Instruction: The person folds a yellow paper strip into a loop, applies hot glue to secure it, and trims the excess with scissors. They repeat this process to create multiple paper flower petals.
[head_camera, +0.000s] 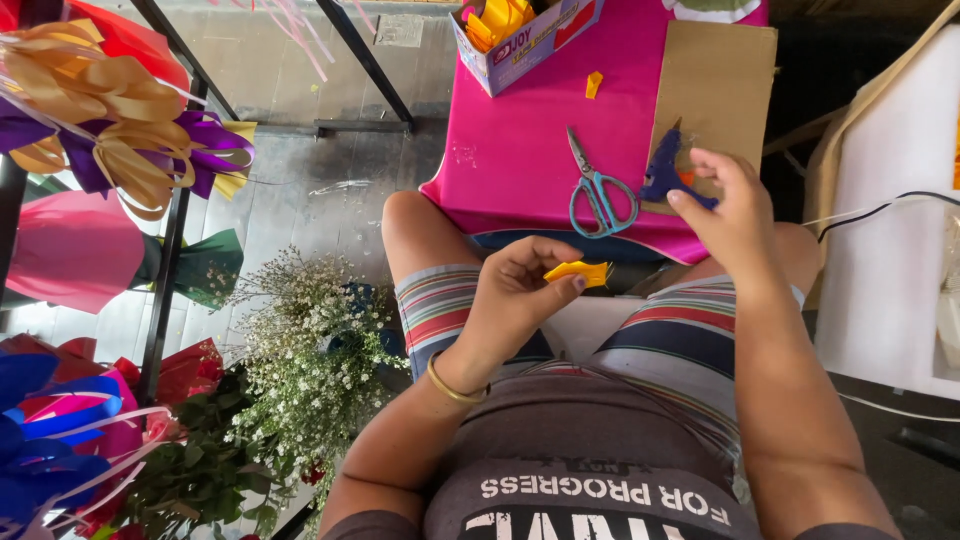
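My left hand pinches a small folded yellow piece over my lap, a gold bangle on its wrist. My right hand reaches forward, its fingers around the handle of a blue glue gun that rests on a brown cardboard sheet. Teal-handled scissors lie on the pink table surface between my two hands.
A cardboard box with yellow pieces stands at the table's far edge, a yellow scrap near it. White small-flowered stems, ribbon bows and wrapped bouquets fill the left. A white foam sheet and black cable lie right.
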